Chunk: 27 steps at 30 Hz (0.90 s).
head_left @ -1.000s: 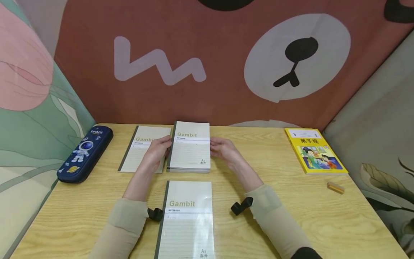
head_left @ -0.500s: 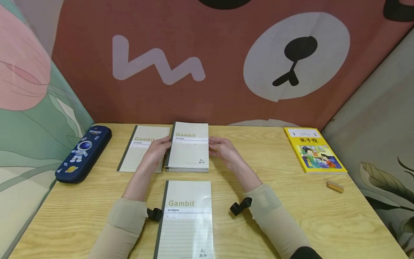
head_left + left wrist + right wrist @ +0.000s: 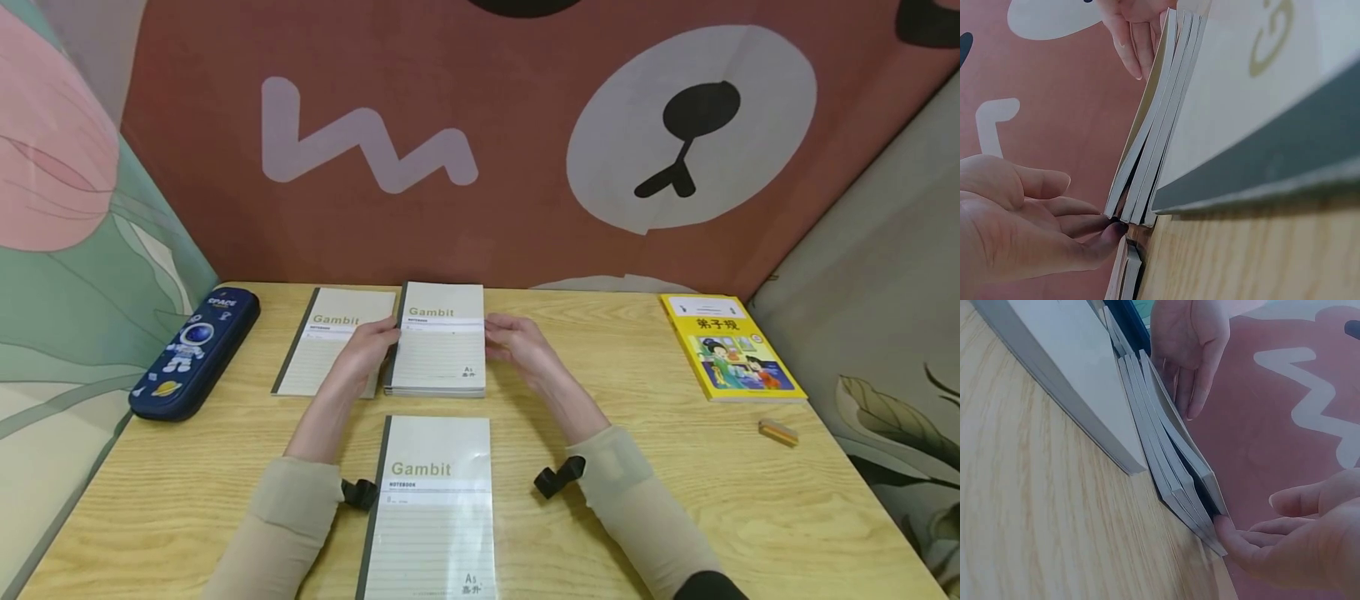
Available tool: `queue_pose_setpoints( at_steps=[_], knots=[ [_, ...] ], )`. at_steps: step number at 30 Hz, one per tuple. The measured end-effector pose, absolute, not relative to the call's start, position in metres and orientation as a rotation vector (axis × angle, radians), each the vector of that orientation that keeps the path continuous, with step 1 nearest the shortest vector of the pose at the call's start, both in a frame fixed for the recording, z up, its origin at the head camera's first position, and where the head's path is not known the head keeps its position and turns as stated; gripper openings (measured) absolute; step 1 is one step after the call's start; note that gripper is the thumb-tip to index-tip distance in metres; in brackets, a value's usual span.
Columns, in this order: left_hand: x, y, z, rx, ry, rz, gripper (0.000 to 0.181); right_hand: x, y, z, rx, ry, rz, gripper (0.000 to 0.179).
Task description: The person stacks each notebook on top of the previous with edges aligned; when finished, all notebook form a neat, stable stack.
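A stack of several white Gambit notebooks (image 3: 438,350) lies on the table between my hands. My left hand (image 3: 363,350) touches its dark spine side with extended fingers and overlaps a single Gambit notebook (image 3: 307,362) on the left. On the opposite side, my right hand (image 3: 525,350) has its fingertips at the stack's edge. In the right wrist view a fingertip (image 3: 1225,528) sits at a dark gap beneath the top notebook (image 3: 1175,425). Both thumbs stand off the covers. Nearer to me, another Gambit notebook (image 3: 431,508) lies between my forearms.
A navy astronaut pencil case (image 3: 197,354) lies at the table's left edge. On the right are a yellow picture-covered book (image 3: 735,350) and a small tan-and-brown block (image 3: 778,432). A wall with a bear mural (image 3: 510,225) rises behind the wooden table (image 3: 615,342).
The stack has shifted very slightly towards me since the first frame. Both hands stay at its sides; otherwise only the camera view drifts a little.
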<state>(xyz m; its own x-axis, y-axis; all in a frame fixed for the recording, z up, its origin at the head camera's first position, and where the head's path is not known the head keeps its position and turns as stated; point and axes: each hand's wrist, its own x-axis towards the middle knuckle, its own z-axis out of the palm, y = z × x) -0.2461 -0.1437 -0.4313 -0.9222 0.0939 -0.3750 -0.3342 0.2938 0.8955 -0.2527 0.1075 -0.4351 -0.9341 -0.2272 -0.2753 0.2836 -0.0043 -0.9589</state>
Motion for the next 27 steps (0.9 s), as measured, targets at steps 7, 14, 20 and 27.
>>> queue_pose_setpoints(
  at_steps=[7,14,20,27],
  knots=[
    [-0.2460,-0.1433,-0.4314,-0.191,2.201,1.661,0.058,-0.2519,0.1081,-0.4341,0.039,1.948,-1.982,0.056],
    [-0.2460,-0.1443,-0.4306,-0.162,2.200,1.642,0.058,-0.2514,0.1086,-0.4343,0.041,1.972,-1.969,0.055],
    [-0.2462,-0.1438,-0.4305,-0.159,2.198,1.632,0.058,-0.2510,0.1087,-0.4350,0.050,2.003,-1.943,0.054],
    [-0.2468,-0.1437,-0.4319,-0.163,2.204,1.602,0.059,-0.2512,0.1091,-0.4349,0.058,2.016,-1.919,0.054]
  ],
)
